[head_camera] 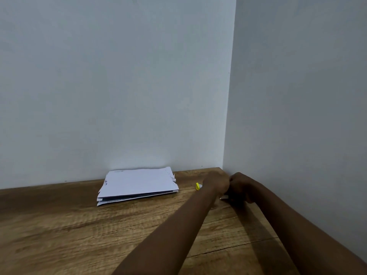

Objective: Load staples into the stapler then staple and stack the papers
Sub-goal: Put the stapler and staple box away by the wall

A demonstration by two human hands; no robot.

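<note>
Two plain pale grey-white walls [119, 86] fill most of the view and meet in a corner at the far right. Below them lies the brown wood-grain table [79, 235], whose far edge runs along the left wall and whose right edge runs along the right wall.

A loose stack of white papers [137, 185] lies flat on the table at the far side, touching or nearly touching the wall, its long axis running left to right; the sheets are fanned unevenly at the near left corner and ragged at the far right corner.

Two bare forearms reach from the near right toward the far right corner of the table. The left hand [216, 182] and the right hand [241, 185] are curled close together, knuckles almost touching, just right of the papers. Whether they grip anything I cannot tell, since the fingers are hidden; only a small white edge [224, 198] shows beneath them.

A small yellow piece [197, 186] with a white bit beside it shows just left of the left hand, between it and the papers. It is too small to identify, and its direction cannot be told.
</note>
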